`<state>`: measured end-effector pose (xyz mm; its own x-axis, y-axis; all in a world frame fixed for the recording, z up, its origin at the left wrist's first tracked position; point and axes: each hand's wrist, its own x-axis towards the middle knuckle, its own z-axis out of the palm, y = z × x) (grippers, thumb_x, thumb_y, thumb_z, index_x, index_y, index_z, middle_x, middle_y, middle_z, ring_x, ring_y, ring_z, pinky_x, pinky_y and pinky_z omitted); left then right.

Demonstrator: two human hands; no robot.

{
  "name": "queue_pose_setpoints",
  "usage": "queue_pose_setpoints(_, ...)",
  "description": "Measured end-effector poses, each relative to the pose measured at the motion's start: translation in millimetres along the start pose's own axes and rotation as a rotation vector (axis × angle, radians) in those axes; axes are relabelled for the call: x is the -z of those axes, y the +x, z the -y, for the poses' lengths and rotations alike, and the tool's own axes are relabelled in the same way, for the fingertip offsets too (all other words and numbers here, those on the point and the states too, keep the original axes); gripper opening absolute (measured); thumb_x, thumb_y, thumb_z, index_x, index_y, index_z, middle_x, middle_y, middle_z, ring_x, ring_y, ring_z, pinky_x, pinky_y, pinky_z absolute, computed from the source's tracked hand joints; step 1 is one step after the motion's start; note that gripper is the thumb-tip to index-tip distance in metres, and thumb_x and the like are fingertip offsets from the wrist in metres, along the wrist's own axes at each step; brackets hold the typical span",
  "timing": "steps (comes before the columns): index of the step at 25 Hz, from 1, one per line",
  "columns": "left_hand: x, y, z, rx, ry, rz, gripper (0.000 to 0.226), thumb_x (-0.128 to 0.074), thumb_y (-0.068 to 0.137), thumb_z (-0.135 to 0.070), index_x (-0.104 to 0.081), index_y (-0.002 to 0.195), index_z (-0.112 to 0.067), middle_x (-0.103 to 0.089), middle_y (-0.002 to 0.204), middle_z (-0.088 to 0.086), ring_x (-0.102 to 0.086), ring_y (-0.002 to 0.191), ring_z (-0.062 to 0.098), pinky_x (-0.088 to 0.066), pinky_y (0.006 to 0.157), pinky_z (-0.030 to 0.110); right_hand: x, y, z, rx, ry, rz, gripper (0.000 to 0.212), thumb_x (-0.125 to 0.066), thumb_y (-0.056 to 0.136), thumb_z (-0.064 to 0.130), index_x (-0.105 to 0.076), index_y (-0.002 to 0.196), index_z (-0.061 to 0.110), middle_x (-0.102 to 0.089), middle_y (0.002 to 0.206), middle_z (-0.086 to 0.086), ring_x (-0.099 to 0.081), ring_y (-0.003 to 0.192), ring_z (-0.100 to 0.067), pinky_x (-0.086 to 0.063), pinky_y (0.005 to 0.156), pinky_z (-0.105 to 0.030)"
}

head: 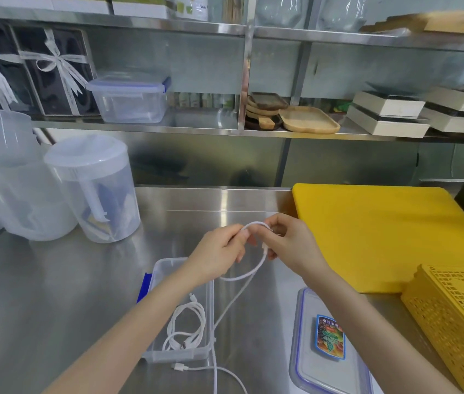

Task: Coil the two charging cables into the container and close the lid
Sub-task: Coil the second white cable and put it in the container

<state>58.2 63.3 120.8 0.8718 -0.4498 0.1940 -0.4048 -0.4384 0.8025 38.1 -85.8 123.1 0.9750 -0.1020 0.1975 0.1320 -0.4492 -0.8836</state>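
Two white cables are here: one cable [186, 325] already lies curled inside the clear container [181, 314], and the second cable [242, 275] is up in the air above the tabletop [68, 294]. The left hand [219, 251] and the right hand [290, 243] each pinch it, making a small loop. Its long tail hangs down over the container's edge, so I think the loop could spring open, or the tail could snag the wall and tug the box. The lid [327, 348] waits on the right. Close by are a yellow board [381, 234], a yellow basket [458, 319] and clear jugs [94, 189], none blocking the way.
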Motion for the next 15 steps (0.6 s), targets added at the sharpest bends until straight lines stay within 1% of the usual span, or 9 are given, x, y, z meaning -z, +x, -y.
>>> queue_pose_setpoints(2,-1,-1,-1,0.031,-0.074,0.001,0.035,-0.036,0.097,-0.024,-0.054,0.068,-0.03,-0.047,0.046,-0.01,-0.042,0.037,0.0,-0.031,0.04,0.007,0,-1,0,-0.067,0.079,0.014,0.02,-0.063,0.08,0.038,-0.056,0.07,0.022,-0.058,0.044,0.011,-0.051,0.04,-0.002,-0.044,0.043,-0.015)
queue_pose_setpoints(3,-3,-1,0,0.026,-0.059,-0.034,0.036,-0.036,0.097,-0.024,-0.052,0.066,-0.031,-0.048,0.047,-0.01,-0.043,0.038,-0.001,-0.03,0.04,0.006,-1,-1,1,-0.1,0.103,0.028,0.021,-0.062,0.081,0.039,-0.056,0.072,0.021,-0.057,0.042,0.011,-0.049,0.038,-0.003,-0.042,0.041,-0.014)
queue_pose_setpoints(5,-8,-1,0,0.023,-0.003,-0.137,0.037,-0.036,0.096,-0.023,-0.049,0.063,-0.032,-0.048,0.047,-0.009,-0.047,0.041,-0.002,-0.033,0.044,0.007,-3,-1,2,-0.157,0.152,0.051,0.023,-0.06,0.083,0.039,-0.056,0.074,0.019,-0.054,0.039,0.01,-0.046,0.035,-0.003,-0.037,0.038,-0.013)
queue_pose_setpoints(7,-15,-2,1,0.038,0.027,-0.227,0.038,-0.038,0.096,-0.023,-0.048,0.061,-0.033,-0.049,0.047,-0.011,-0.049,0.045,-0.001,-0.035,0.049,0.008,-4,-1,3,-0.188,0.17,0.037,0.022,-0.059,0.084,0.038,-0.056,0.076,0.018,-0.054,0.044,0.008,-0.046,0.036,-0.004,-0.039,0.038,-0.014)
queue_pose_setpoints(9,-23,-2,1,0.043,0.046,-0.297,0.036,-0.039,0.095,-0.024,-0.049,0.062,-0.031,-0.047,0.048,-0.014,-0.048,0.048,0.004,-0.035,0.051,0.008,-7,-1,4,-0.193,0.133,0.002,0.019,-0.058,0.085,0.037,-0.054,0.082,0.018,-0.058,0.057,0.003,-0.051,0.044,-0.006,-0.045,0.042,-0.015)
queue_pose_setpoints(11,-29,0,1,0.051,0.025,-0.362,0.036,-0.039,0.095,-0.022,-0.048,0.061,-0.027,-0.046,0.05,-0.013,-0.046,0.05,0.007,-0.034,0.05,0.007,-13,-3,4,-0.149,0.086,-0.049,0.017,-0.055,0.088,0.033,-0.052,0.096,0.018,-0.062,0.076,0.004,-0.058,0.062,-0.007,-0.047,0.05,-0.012)
queue_pose_setpoints(12,-32,2,1,0.064,0.003,-0.392,0.038,-0.039,0.095,-0.02,-0.046,0.059,-0.027,-0.045,0.051,-0.013,-0.045,0.051,0.007,-0.034,0.05,0.008,-19,-4,5,-0.116,0.065,-0.091,0.021,-0.054,0.089,0.031,-0.05,0.106,0.018,-0.062,0.089,0.004,-0.058,0.071,-0.006,-0.046,0.053,-0.008)
queue_pose_setpoints(14,-34,4,4,0.116,-0.047,-0.443,0.037,-0.037,0.095,-0.017,-0.048,0.061,-0.026,-0.046,0.054,-0.012,-0.043,0.054,0.009,-0.033,0.052,0.013,-27,-8,8,-0.074,0.037,-0.184,0.038,-0.052,0.09,0.031,-0.04,0.125,0.019,-0.049,0.114,0.003,-0.055,0.077,0.003,-0.043,0.056,0.0)
queue_pose_setpoints(15,-33,6,6,0.154,-0.077,-0.471,0.033,-0.036,0.095,-0.016,-0.052,0.067,-0.023,-0.046,0.056,-0.011,-0.044,0.056,0.01,-0.035,0.057,0.02,-28,-10,9,-0.07,0.041,-0.209,0.047,-0.051,0.09,0.033,-0.034,0.131,0.019,-0.039,0.12,0.003,-0.053,0.076,0.009,-0.039,0.057,0.005)
